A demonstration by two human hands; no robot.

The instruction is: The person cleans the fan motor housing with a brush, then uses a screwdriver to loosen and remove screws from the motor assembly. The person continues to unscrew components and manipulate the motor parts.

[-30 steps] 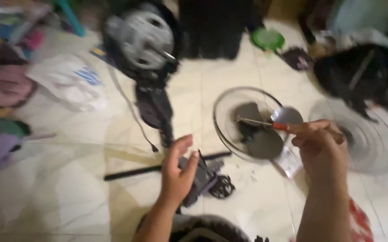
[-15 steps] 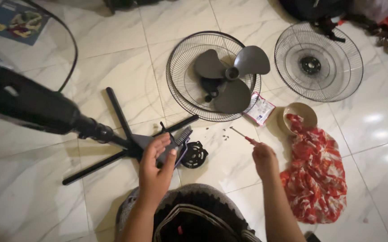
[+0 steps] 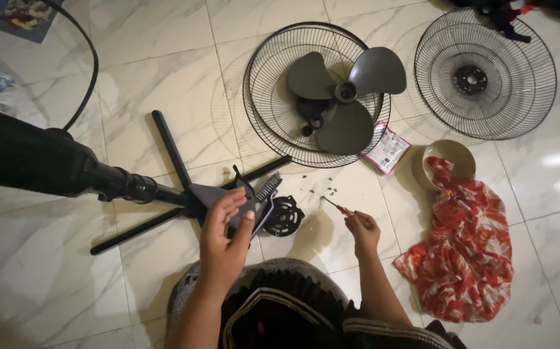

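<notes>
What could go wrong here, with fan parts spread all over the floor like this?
The small dark screws lie loose on the glossy tile, near the screwdriver in the right hand; a nudge might scatter them. The left hand grips the grey housing at the cross base, so the heavy black pole could perhaps roll or pinch fingers. The red cloth might hide dropped parts.

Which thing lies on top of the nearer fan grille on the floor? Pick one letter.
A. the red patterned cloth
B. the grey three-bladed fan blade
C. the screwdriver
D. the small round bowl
B: the grey three-bladed fan blade rests inside the wire fan grille, while the cloth and bowl lie on the floor to its right and the screwdriver is in the right hand.
</notes>
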